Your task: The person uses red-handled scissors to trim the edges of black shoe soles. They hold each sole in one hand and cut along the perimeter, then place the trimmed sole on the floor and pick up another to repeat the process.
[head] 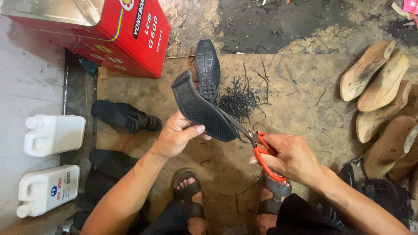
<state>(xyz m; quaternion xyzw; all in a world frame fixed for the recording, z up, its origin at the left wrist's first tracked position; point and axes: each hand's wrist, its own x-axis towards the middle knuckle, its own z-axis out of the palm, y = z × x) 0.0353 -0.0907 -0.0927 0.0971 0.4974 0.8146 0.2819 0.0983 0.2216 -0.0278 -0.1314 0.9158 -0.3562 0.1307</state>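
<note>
My left hand [176,135] has its grip closed on a black rubber shoe sole [201,109], thumb over the tread face and fingers under it, holding it tilted with the heel end up and away from me. My right hand [292,157] has its grip closed through the orange handles of a pair of scissors [257,146], and the steel blades meet the sole's near edge at its toe end.

I take that held sole as my landmark. Just beyond it a second black sole [207,69] lies tread up on the brown floor mat [296,82], and right of that one sits a heap of thin black rubber trimmings [240,99]. Left of the held sole a stack of black soles [124,116] lies on its side, with more dark soles nearer me. Further left two white plastic jugs [53,135] rest on pale concrete, and beyond them, up and left of the held sole, stands a red metal can [109,30]. Far to the right a row of wooden shoe lasts [379,91] leans together. Below the held sole I see my two sandalled feet [188,191] on the mat.
</note>
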